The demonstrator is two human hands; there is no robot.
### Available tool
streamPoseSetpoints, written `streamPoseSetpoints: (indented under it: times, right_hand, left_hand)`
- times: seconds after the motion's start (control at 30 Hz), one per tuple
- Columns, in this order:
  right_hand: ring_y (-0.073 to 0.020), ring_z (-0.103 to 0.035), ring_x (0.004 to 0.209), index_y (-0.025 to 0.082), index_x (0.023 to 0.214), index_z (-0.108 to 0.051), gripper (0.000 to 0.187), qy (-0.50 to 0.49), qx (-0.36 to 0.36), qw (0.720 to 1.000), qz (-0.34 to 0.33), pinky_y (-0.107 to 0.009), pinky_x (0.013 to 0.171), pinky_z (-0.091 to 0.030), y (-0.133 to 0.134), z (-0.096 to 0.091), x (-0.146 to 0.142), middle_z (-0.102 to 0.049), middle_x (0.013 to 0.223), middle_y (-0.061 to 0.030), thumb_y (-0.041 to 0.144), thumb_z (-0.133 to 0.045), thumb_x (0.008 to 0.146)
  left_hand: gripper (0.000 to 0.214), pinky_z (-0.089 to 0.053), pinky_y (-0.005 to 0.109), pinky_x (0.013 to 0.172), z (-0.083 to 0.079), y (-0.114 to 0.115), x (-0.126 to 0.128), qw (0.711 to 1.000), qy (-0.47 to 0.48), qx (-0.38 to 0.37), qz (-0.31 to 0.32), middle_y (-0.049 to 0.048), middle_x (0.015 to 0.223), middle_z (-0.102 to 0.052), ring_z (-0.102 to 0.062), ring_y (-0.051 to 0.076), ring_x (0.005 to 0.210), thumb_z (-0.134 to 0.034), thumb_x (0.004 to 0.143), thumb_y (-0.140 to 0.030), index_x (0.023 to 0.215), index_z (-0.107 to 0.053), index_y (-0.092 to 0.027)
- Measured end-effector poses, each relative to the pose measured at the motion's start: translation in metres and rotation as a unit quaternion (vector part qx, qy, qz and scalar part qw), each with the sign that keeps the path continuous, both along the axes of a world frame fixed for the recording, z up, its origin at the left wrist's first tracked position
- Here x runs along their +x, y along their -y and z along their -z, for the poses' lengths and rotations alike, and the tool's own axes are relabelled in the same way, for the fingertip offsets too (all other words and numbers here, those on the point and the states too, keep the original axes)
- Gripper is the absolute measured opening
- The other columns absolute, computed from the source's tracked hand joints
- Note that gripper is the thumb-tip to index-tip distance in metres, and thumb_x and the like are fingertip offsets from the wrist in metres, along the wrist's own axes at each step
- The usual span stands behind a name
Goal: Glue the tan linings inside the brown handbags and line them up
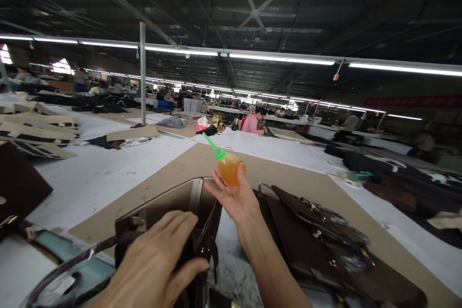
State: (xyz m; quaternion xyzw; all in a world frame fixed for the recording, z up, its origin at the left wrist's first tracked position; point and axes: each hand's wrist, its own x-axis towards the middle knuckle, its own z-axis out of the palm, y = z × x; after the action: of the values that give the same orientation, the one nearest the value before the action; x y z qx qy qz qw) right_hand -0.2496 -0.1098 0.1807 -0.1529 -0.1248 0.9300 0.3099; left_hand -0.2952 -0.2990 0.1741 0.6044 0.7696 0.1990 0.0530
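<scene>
My right hand (236, 199) is raised in front of me, its fingers and thumb around a squeeze bottle (229, 169) of amber liquid. The bottle's green nozzle tilts up and to the left. Below and to the left, a dark brown handbag (211, 224) stands with its mouth open, showing a beige lining. My left hand (155, 255) is over this bag, back upward, fingers stretched and thumb apart. It covers much of the bag's near side, and whether its fingertips touch the bag I cannot tell.
More dark brown bags (306, 236) with metal fittings lie at the right. Another brown bag (21, 183) is at the left edge. Cut pieces (36, 130) are stacked at the far left. Across the table a person in pink (250, 122) bends over work. Dark material (397, 183) lies along the right.
</scene>
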Motion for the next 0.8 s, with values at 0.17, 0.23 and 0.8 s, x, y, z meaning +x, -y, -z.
streamPoseSetpoints:
  times: [0.17,0.23,0.8]
  right_hand:
    - [-0.0259,-0.050,0.118,0.021,0.088,-0.062,0.020,-0.002,0.003,1.000,0.006,-0.062,0.098,-0.032,-0.003,0.002,0.005,-0.063,0.105,-0.0036,0.041,-0.065,0.084]
    - [-0.0263,-0.049,0.119,0.021,0.087,-0.062,0.021,-0.001,0.002,1.000,0.000,-0.063,0.099,-0.030,-0.004,0.001,0.008,-0.063,0.105,-0.0040,0.042,-0.063,0.086]
    - [-0.0329,-0.052,0.114,0.018,0.091,-0.065,0.029,0.020,-0.010,1.000,-0.005,-0.066,0.095,-0.033,0.023,-0.015,0.082,-0.066,0.098,-0.0081,0.045,-0.068,0.081]
  left_hand:
    - [0.026,-0.045,0.041,0.083,-0.002,-0.041,0.007,0.988,0.046,-0.122,-0.084,0.0109,0.095,-0.064,-0.059,0.030,0.094,-0.054,0.077,-0.031,0.098,-0.058,-0.017]
    - [0.017,-0.044,0.034,0.079,-0.001,-0.039,0.002,0.988,0.100,-0.103,-0.060,0.0062,0.090,-0.063,-0.058,0.025,0.091,-0.051,0.078,-0.028,0.090,-0.058,-0.018]
    - [0.014,-0.041,0.021,0.068,-0.015,0.006,-0.049,0.934,0.322,-0.070,0.138,-0.0025,0.084,-0.063,-0.057,0.016,0.079,-0.065,0.070,-0.026,0.082,-0.068,-0.017]
